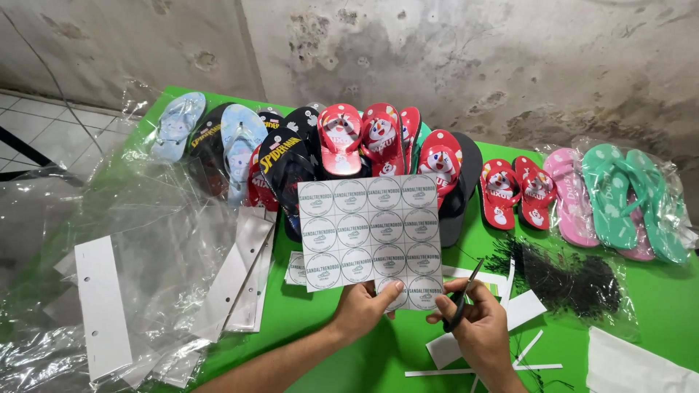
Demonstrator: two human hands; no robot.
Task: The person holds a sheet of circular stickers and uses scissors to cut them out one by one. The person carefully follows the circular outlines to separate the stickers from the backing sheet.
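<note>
Label sheet (370, 231) pinched at its lower edge by left hand (360, 309); right hand (477, 327) closed around scissors (460, 300) (blades barely parted), best cut along printed grid lines, near table (320, 320) front edge.

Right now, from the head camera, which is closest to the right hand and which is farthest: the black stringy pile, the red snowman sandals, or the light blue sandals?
From the right hand:
1. Black stringy pile, just to its right.
2. Red snowman sandals, behind, toward the wall.
3. Light blue sandals, far back-left corner.

A green tabletop (328, 320) is covered: flip-flops (378, 138) are lined along its far edge, clear bags (145, 247) left of them, white strips (524, 309) and black ties (568, 280) nearer.
</note>
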